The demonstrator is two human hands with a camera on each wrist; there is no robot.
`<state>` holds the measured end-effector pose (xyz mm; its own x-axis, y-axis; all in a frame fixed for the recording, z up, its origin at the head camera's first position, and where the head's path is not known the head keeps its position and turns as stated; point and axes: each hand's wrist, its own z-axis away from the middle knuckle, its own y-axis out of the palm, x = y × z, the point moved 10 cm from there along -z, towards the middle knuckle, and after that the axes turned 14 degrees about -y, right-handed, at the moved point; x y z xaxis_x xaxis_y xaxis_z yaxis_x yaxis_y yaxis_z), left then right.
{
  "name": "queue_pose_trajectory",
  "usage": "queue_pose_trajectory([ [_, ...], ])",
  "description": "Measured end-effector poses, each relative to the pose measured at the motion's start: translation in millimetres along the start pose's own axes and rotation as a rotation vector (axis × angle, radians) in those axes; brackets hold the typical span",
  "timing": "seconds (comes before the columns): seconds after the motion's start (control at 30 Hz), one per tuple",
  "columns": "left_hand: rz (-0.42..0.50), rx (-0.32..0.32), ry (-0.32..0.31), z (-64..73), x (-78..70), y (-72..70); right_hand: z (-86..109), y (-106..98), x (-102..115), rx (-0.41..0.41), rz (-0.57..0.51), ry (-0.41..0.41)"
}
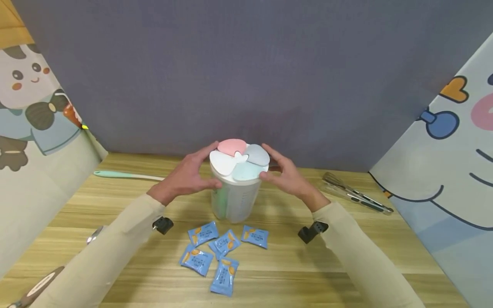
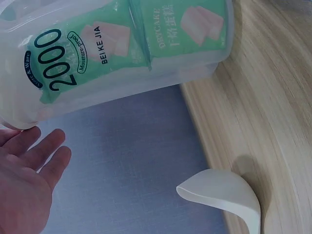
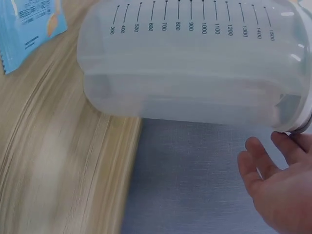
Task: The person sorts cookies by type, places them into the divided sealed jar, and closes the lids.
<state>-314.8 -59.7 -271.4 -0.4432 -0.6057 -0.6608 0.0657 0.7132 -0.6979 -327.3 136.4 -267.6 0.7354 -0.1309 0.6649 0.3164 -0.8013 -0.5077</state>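
A clear plastic storage canister (image 1: pixel 239 203) stands upright on the wooden table, topped by a round lid (image 1: pixel 225 164) with pink, grey, white and pale green petal flaps. My left hand (image 1: pixel 190 173) grips the lid's left side, thumb in front and fingers toward the back. On the opposite side my right hand (image 1: pixel 286 175) holds the rim, its thumb at the front edge. Green dry-cake packets (image 2: pixel 107 44) show through the wall in the left wrist view. The right wrist view shows a printed measuring scale (image 3: pixel 190 17) on a section where no packets show.
Several blue snack packets (image 1: pixel 224 276) lie in front of the canister. A white ladle (image 2: pixel 224 195) with a green handle (image 1: pixel 115 174) is at the back left. Metal tongs (image 1: pixel 363 196) lie to the right. A brown object (image 1: pixel 42 284) shows beside my left sleeve. A grey panel (image 1: pixel 246 77) rises behind.
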Motion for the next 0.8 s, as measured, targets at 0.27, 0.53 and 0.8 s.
queue_pose_trajectory([
  [0.27, 0.018, -0.002, -0.015, -1.5, 1.7, -2.7, 5.4, -3.8, 22.9, -0.056, 0.060, -0.015],
  [0.53, 0.027, -0.031, 0.038, 1.2, 2.8, -9.9, 6.7, -7.1, 51.7, -0.136, 0.174, -0.034],
  [0.8, 0.030, -0.065, 0.113, 5.6, -0.4, -13.6, 5.2, -6.9, 71.3, -0.171, 0.279, -0.194],
])
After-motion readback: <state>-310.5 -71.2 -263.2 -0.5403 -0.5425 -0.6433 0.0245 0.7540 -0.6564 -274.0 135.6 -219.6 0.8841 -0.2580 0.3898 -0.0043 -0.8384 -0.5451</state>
